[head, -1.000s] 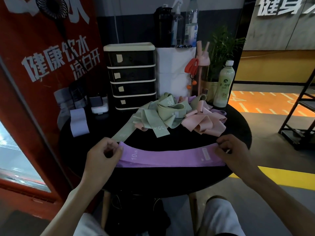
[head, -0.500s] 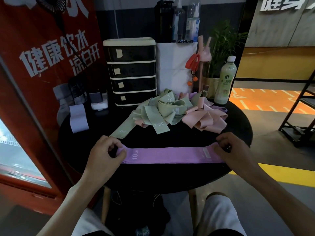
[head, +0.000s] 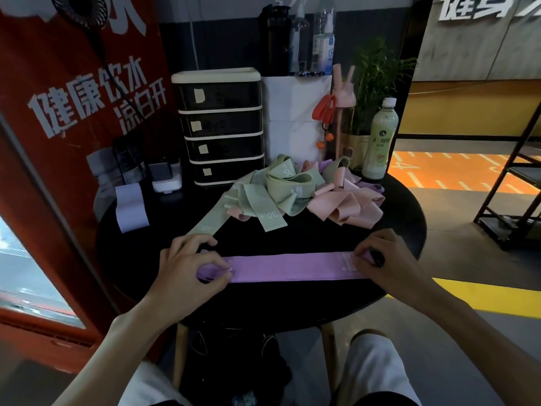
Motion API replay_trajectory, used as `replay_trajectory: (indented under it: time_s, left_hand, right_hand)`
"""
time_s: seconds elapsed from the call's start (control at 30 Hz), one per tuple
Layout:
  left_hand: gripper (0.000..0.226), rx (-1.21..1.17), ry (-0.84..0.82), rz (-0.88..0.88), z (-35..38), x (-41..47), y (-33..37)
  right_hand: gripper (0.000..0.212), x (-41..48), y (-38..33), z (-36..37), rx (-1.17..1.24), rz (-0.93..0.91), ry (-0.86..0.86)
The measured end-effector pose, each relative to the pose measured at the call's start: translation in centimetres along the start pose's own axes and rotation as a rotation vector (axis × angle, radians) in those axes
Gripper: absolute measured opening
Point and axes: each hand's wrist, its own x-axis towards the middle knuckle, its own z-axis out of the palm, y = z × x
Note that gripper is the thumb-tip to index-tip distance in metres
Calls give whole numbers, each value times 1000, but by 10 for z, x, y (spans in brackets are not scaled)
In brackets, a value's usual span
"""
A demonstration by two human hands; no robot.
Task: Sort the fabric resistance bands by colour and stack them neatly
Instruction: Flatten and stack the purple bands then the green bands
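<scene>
A folded lilac band [head: 130, 208] lies at the far left of the black surface [head: 263, 303]. Our left hand [head: 187, 271] pinches the left end of the purple band [head: 292, 266], which lies flat near the front edge. Behind it we see a heap of green and pink bands [head: 292, 191]. Our right hand [head: 392, 262] pinches the band's right end, fingers curled.

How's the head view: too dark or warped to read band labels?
Head view: dim table, edges bowed by the wide lens; "30 LB" on the green band is legible, print on the purple band by the left hand is not.
</scene>
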Motion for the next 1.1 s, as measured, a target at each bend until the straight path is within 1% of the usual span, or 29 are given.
replay_trajectory:
  time_s: [0.07,0.17,0.27,0.37,0.47,0.53,0.7,0.77,0.9,0.97,1.03,1.1]
  left_hand:
    - [29,46,-14,3,-2,5,5]
    - [33,68,36,44,-1,23,24]
    - [28,43,76,91,7,60,52]
    - [25,36,64,103,26,109,76]
    - [38,77,-8,100,51,155,84]
    - [47,117,-79,70,66,181,81]
    - [54,157,-218,-31,92,213,66]
    - [54,142,-240,-31,97,216,62]
    - [52,89,-248,-3,100,221,56]
    - [50,96,-257,-12,100,223,54]
    - [50,111,-266,-18,101,225,54]
    - [49,124,-273,-21,101,225,55]
  right_hand:
    - [20,0,0,0,-3,3,-12]
    - [19,3,-2,-5,50,-28,10]
    - [9,18,-9,-18,84,-47,-1]
    - [8,43,-22,-33,82,-121,52]
    - [8,78,-31,-42,112,-129,68]
    - [3,109,-30,-45,111,-120,81]
    - [7,192,-11,-38,33,-106,106]
    - [12,220,-2,-31,-6,-89,121]
    - [25,260,10,-14,-127,-95,67]
    - [22,273,18,-3,-183,-74,36]
    - [9,282,25,7,-235,-29,11]
    - [8,288,31,14,-261,2,3]
